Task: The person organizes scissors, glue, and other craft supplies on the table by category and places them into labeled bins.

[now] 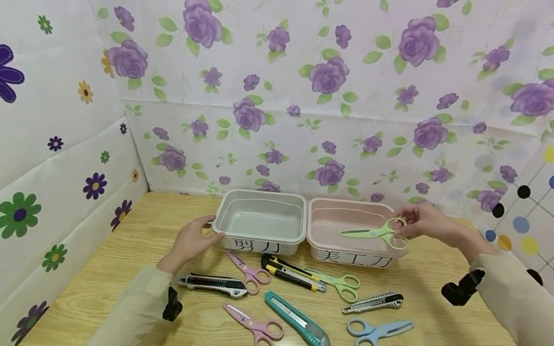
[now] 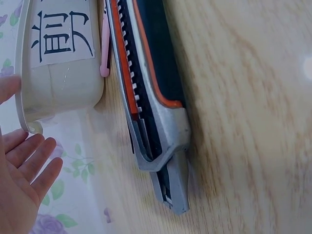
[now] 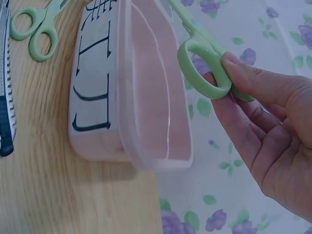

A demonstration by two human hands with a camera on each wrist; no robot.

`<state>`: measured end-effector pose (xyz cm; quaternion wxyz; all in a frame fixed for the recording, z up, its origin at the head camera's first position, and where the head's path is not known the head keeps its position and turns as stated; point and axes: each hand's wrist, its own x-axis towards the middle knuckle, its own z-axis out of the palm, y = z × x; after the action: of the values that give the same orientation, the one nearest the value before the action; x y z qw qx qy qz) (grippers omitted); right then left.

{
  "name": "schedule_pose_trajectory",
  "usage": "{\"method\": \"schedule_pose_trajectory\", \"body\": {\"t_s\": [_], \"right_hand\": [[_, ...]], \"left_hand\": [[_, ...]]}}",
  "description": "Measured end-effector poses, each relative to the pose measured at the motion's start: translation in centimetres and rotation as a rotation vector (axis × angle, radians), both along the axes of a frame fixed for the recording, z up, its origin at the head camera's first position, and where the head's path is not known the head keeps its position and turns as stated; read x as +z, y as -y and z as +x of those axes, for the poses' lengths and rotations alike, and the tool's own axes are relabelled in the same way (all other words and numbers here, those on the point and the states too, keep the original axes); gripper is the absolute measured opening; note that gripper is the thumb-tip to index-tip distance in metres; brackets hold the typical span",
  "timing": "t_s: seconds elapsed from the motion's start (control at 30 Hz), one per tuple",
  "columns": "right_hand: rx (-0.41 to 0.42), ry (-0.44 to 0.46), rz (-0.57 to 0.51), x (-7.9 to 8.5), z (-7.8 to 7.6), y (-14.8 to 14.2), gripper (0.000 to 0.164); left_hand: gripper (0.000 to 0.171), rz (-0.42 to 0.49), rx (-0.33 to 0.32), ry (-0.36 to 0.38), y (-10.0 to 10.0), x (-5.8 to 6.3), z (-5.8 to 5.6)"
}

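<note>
My right hand [image 1: 421, 223] pinches a pair of green scissors [image 1: 368, 233] by a handle loop, over the right end of the pink bin [image 1: 349, 248]. The blades point left; the thumb lies on the loop [image 3: 202, 73] in the right wrist view. My left hand [image 1: 194, 242] is at the left end of the grey-white bin [image 1: 256, 241], fingers nearly straight, thumb and fingertips right at its rim [image 2: 22, 105]. Inside, the grey-white bin looks bare. Both bins carry black-lettered white labels on their fronts.
Before the bins lie two pink scissors [image 1: 253, 272], other green scissors [image 1: 346, 286], blue scissors [image 1: 377, 333], and several utility knives, including a teal one [image 1: 298, 323], a yellow-black pair [image 1: 293, 273], a grey-black one [image 1: 213, 284] and a silver one [image 1: 374, 302]. Flowered cloth [image 1: 280, 140] hangs behind.
</note>
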<state>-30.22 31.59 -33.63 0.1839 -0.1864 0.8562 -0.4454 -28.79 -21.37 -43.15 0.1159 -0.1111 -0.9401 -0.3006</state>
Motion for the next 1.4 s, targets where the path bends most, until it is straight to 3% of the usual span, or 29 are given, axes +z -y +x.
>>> {"method": "schedule_pose_trajectory", "body": {"t_s": [0.4, 0.67, 0.93, 1.4], "right_hand": [[-0.022, -0.016, 0.001, 1.9, -0.3, 3.3, 0.046], [-0.026, -0.004, 0.009, 1.8, -1.1, 5.4, 0.049], [0.0, -0.064, 0.02, 2.4, -2.0, 8.0, 0.041], [0.019, -0.052, 0.008, 2.2, -2.7, 11.4, 0.042]], "left_hand": [[0.063, 0.0, 0.008, 0.009, 0.1, 0.1, 0.3], [0.063, -0.003, 0.017, 0.016, 0.1, 0.0, 0.3], [0.064, 0.005, 0.023, 0.021, 0.3, 0.1, 0.3], [0.064, 0.012, 0.011, 0.021, 0.1, 0.1, 0.1]]}}
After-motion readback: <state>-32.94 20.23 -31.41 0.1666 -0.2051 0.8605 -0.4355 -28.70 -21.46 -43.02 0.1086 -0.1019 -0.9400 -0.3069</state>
